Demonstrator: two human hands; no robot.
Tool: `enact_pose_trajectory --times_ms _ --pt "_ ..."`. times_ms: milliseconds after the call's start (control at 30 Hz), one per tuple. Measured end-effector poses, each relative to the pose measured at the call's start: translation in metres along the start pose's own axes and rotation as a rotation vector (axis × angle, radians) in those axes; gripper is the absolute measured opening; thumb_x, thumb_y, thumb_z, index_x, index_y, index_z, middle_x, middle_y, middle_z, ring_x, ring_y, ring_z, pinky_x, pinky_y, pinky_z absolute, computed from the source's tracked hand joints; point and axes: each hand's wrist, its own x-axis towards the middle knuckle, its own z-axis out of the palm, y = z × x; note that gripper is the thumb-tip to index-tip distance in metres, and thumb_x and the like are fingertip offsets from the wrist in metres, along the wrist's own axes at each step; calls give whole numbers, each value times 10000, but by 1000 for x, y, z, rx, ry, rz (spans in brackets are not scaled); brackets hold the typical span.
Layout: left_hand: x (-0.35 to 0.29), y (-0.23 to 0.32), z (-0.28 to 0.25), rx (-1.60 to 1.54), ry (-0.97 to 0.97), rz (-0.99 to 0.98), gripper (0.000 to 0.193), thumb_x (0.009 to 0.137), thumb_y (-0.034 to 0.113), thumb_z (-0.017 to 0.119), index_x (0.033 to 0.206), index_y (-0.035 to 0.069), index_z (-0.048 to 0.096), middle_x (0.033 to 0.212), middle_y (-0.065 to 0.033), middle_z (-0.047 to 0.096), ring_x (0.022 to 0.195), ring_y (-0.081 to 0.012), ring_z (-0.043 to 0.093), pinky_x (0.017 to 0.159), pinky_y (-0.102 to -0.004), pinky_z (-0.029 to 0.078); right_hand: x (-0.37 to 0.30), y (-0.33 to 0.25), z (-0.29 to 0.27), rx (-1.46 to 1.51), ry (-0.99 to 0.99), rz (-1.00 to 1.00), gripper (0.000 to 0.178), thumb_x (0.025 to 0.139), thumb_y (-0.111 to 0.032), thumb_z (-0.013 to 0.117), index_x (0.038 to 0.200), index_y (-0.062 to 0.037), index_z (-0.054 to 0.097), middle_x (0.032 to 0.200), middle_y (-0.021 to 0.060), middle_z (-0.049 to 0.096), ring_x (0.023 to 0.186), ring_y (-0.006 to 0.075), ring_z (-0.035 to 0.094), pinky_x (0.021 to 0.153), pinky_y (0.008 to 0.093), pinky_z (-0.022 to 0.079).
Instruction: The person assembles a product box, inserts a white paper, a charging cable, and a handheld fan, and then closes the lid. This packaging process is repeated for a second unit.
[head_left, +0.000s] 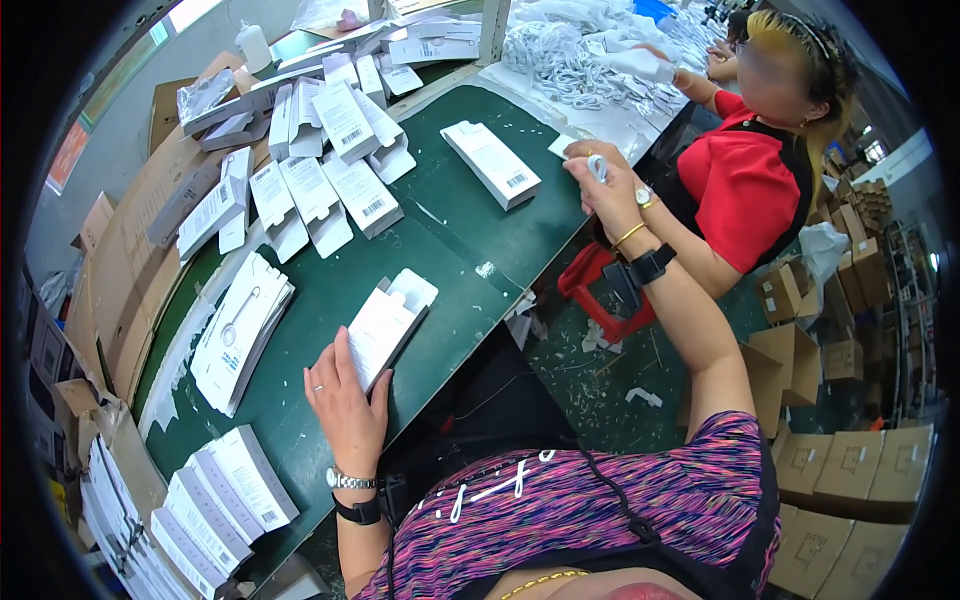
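Observation:
My left hand (347,412) grips the near end of a slim white box (385,328), thumb on one side and fingers on the other. The box lies on the green table, its far-end flaps open. Reaching out to the right, my right hand (607,198) has its fingers closed on a small white coiled cable (597,168). A co-worker's watch-wearing hand (600,150) overlaps it from behind, beside a flat white piece (562,147); where the two hands meet is partly hidden. Another white box (492,165) lies alone near the table's far right.
Several open white boxes (325,190) are heaped at the back left. Flattened white cartons (240,330) form a stack on the left, with a row of boxes (225,510) nearer me. White cables (560,60) cover the far table. A red stool (605,290) stands below the table's edge.

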Motion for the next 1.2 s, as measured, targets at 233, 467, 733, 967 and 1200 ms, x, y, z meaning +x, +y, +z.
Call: enact_pose_trajectory --times_ms 233,467,733,967,1200 --pt "1 0 -1 7 -15 -5 836 869 231 828 1580 81 415 1415 -165 553 1314 -370 525 1224 -577 295 31 23 -41 -7 346 -62 315 947 -307 801 993 2 758 723 12 666 551 97 574 474 288 435" --pt "3 2 -2 18 -23 -4 818 884 216 820 1585 95 416 1424 -183 546 1318 -394 534 1210 -558 330 48 25 -31 -487 -109 -143 346 959 -318 787 1102 -6 749 757 -29 649 630 41 528 489 246 404" --pt "3 1 -3 27 -38 -11 813 888 215 818 1583 91 415 1418 -183 551 1306 -396 540 1205 -556 334 19 -15 8 -414 -195 -55 288 932 -272 795 1083 -27 784 853 85 764 682 149 645 671 338 546" --pt "4 2 -2 17 -54 -16 823 884 236 822 1584 93 414 1420 -170 555 1310 -380 535 1211 -574 319 11 25 -2 -510 89 -372 225 980 -230 760 1135 -70 788 833 -9 733 672 47 578 575 255 472" --pt "5 0 -3 37 -52 -9 822 884 242 823 1582 93 416 1423 -175 556 1312 -381 534 1203 -566 326 -3 31 8 -874 -157 -363 245 964 -262 781 1140 -92 794 901 54 765 709 157 662 709 301 529"
